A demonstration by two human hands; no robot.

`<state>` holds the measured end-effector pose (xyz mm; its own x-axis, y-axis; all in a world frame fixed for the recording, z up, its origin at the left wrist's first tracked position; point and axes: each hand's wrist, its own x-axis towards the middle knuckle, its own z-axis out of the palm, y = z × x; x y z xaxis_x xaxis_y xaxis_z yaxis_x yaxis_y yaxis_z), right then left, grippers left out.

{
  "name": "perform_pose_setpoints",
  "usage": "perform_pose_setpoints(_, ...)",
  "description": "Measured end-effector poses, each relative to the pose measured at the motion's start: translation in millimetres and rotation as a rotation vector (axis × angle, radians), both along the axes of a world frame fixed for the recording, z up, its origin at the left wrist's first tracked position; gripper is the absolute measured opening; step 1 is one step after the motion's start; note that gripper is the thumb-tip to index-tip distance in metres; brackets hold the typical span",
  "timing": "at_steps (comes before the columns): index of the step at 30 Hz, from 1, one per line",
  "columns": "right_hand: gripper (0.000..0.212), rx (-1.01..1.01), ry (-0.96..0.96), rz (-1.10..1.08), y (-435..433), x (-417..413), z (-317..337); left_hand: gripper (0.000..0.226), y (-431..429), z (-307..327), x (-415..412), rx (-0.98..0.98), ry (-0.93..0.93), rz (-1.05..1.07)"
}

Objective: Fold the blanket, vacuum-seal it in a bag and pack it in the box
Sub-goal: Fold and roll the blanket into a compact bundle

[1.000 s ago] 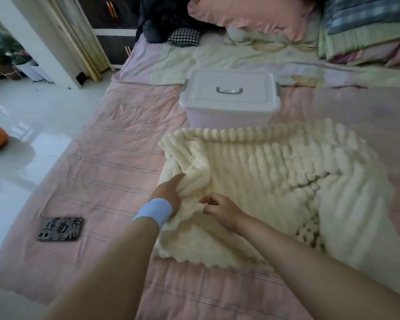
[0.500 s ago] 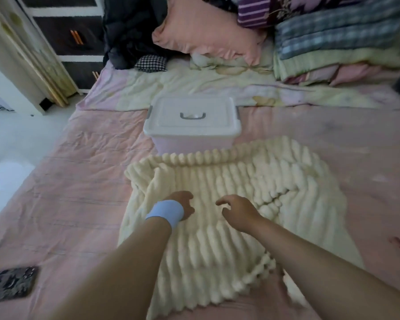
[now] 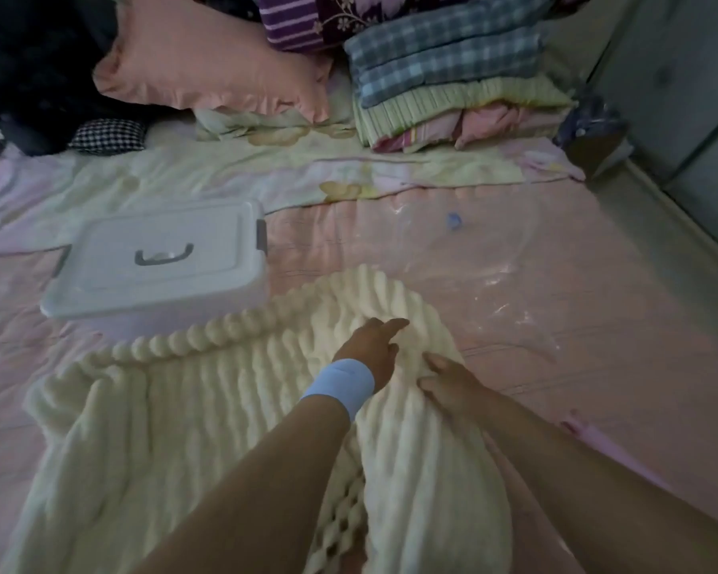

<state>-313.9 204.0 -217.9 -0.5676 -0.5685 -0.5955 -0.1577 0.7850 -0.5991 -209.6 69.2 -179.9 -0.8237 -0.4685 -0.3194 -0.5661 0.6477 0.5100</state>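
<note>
A cream, ribbed fluffy blanket (image 3: pixel 191 412) lies spread and partly bunched on the pink bed. My left hand (image 3: pixel 376 345), with a blue wristband, reaches over its far right part, fingers stretched out and touching the pile. My right hand (image 3: pixel 446 385) lies on the blanket's right edge with fingers curled into the fabric. A white lidded plastic box (image 3: pixel 158 263) with a grey handle stands just beyond the blanket at the left. A clear vacuum bag (image 3: pixel 486 267) with a small blue valve lies flat on the bed to the right.
Pillows and folded quilts (image 3: pixel 452 72) are stacked at the head of the bed. A pink pillow (image 3: pixel 208 64) and dark clothes (image 3: pixel 30 72) lie at the back left. A grey wall panel (image 3: pixel 689 97) bounds the bed's right side.
The view has swung right, bringing the clear bag into sight. Both hands have moved from the blanket's left part across to its far right edge; the phone on the bed has left the view.
</note>
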Motion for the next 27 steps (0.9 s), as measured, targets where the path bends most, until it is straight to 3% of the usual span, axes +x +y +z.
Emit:
perform_pose_setpoints(2, 0.036, 0.013, -0.159, 0.211, 3, 6, -11, 0.053, 2, -7, -22, -0.076, -0.025, -0.1)
perform_pose_setpoints(4, 0.024, -0.016, -0.186, 0.267, 2, 8, -24, 0.06, -1, -16, -34, -0.136, -0.208, -0.231)
perform_pose_setpoints(7, 0.02, -0.084, 0.045, 0.065, -5, -15, -40, 0.079, -9, -36, -29, -0.154, -0.566, -0.327)
perform_pose_setpoints(10, 0.013, -0.1, 0.26, -0.126, -10, -45, -47, 0.071, -21, -49, -4, -0.111, -0.771, -0.285)
perform_pose_setpoints(12, 0.055, -0.046, 0.256, -0.13, -17, -51, -44, 0.068, -31, -50, 13, -0.075, -0.872, -0.286)
perform_pose_setpoints(14, 0.092, -0.03, 0.034, -0.206, -28, -42, -42, 0.069, -42, -44, 19, -0.017, -0.966, -0.289)
perform_pose_setpoints(16, 0.078, -0.15, -0.26, -0.337, -41, -26, -45, 0.056, -53, -41, 12, -0.039, -0.945, -0.258)
perform_pose_setpoints(17, 0.076, -0.194, -0.312, -0.353, -47, -18, -49, 0.046, -56, -38, 5, -0.11, -0.865, -0.204)
perform_pose_setpoints(20, 0.106, -0.164, -0.365, -0.316, -61, 0, -60, 0.035, -59, -30, -21, -0.286, -0.395, 0.003)
perform_pose_setpoints(22, 0.093, -0.081, -0.38, -0.341, -65, 0, -62, 0.047, -57, -32, -38, -0.226, -0.165, 0.039)
perform_pose_setpoints(23, 0.081, -0.05, -0.388, -0.368, -66, -2, -64, 0.053, -58, -37, -43, -0.187, -0.173, 0.011)
perform_pose_setpoints(25, 0.065, 0.03, -0.325, -0.357, -67, -9, -61, 0.062, -65, -59, -39, -0.136, -0.392, -0.044)
perform_pose_setpoints(27, 0.079, 0.201, -0.132, -0.221, -68, -16, -59, 0.063, -74, -82, -15, -0.069, -0.622, 0.022)
